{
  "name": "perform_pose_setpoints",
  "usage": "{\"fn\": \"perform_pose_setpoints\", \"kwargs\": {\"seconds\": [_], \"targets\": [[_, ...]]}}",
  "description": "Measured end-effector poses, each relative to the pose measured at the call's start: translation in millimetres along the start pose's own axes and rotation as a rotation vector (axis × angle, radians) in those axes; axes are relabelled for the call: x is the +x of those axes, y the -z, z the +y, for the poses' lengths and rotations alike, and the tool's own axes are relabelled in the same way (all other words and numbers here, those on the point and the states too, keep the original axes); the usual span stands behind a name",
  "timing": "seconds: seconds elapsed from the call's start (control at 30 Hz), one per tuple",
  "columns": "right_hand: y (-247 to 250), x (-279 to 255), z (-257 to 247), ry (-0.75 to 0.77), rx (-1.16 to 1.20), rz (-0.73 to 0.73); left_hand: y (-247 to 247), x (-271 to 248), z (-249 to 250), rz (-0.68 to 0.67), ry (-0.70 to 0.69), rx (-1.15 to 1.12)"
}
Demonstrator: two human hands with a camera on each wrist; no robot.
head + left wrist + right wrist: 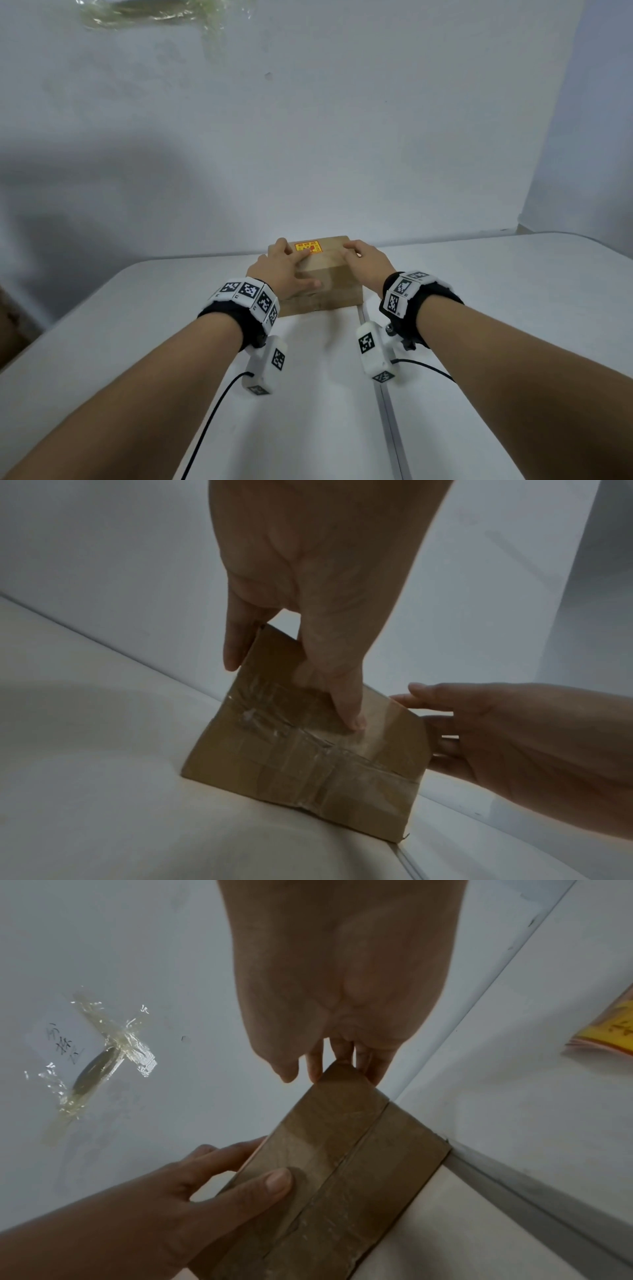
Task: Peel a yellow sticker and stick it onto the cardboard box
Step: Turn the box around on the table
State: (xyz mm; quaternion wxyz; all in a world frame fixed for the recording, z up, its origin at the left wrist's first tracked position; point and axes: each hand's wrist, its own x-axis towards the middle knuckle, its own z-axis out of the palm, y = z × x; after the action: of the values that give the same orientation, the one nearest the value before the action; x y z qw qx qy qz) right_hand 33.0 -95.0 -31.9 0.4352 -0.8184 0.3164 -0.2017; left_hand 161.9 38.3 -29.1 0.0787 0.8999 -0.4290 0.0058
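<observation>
A small taped cardboard box [337,274] stands on the white table [137,342] close to the wall. On its top, far left, lies a yellow sticker [306,246] with red print. My left hand [294,267] lies over the box's near left part. Its straight fingers press on the top and the sticker, and its thumb [346,710] lies flat on the front face [308,764]. My right hand [356,253] grips the box's upper right edge, thumb on top and fingers [441,745] on the side. The sticker is hidden in both wrist views.
A stack of yellow sticker sheets [609,1031] lies on the table to the right. A grey seam [387,411] runs down the table from under the box. A taped object [103,1058] hangs on the white wall behind. Something brown [10,325] stands beyond the table's left edge.
</observation>
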Motion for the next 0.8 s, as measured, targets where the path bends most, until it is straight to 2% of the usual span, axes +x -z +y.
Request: {"fn": "perform_pose_setpoints", "kwargs": {"seconds": [0.37,0.53,0.8], "targets": [[-1.4,15.6,-7.2,0.044,-0.071,0.018,-17.2,32.1,-6.1,0.001,0.01,-0.042],[-3.4,14.3,-9.5,0.081,-0.094,0.016,-22.6,19.6,-11.2,0.059,0.003,0.051],[-8.5,-0.1,-32.9,0.112,-0.177,0.07,-3.0,-5.0,-24.8,0.063,0.006,0.044]]}}
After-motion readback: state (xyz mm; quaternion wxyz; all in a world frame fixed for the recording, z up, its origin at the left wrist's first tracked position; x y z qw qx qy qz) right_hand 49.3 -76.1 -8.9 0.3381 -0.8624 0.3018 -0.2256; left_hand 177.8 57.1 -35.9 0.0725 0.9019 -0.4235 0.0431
